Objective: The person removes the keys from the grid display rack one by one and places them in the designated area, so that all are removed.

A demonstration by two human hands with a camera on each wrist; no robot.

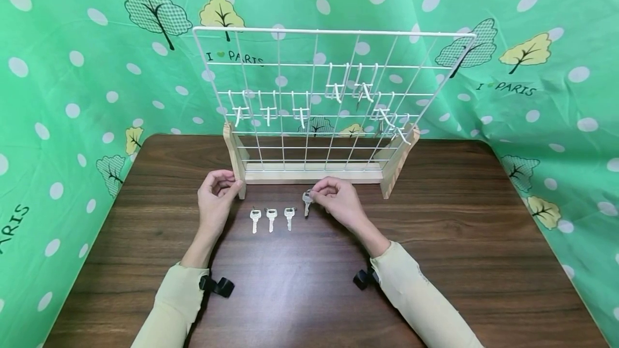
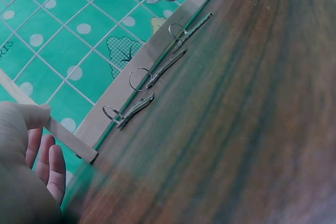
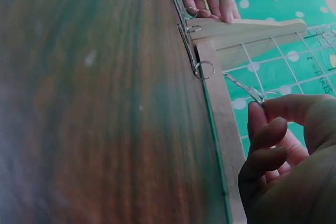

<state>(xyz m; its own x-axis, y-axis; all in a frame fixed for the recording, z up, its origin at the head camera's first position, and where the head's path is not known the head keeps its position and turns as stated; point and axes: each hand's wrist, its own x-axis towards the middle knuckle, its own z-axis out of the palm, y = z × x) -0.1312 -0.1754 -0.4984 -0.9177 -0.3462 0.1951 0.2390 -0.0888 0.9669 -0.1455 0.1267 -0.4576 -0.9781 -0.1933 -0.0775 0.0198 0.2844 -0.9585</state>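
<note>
in front of the rack [image 1: 290,177], the right hand [image 1: 338,202] pinches one key [image 1: 307,197] near three keys [image 1: 271,218]; the left hand [image 1: 216,197] grips the rack's left leg [image 1: 236,157]. wrist views show key rings [image 2: 129,80] plainly; only the head view shows the rack's top edge [image 1: 333,31].

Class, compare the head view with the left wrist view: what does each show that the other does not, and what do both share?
Only the head view: both pale sleeves and the black devices at the wrists.

Only the left wrist view: the key rings as clear round loops; from the head they look too small and flattened.

Both: three keys on the table, the left hand touching a wooden upright, the right hand holding a fourth key.
</note>
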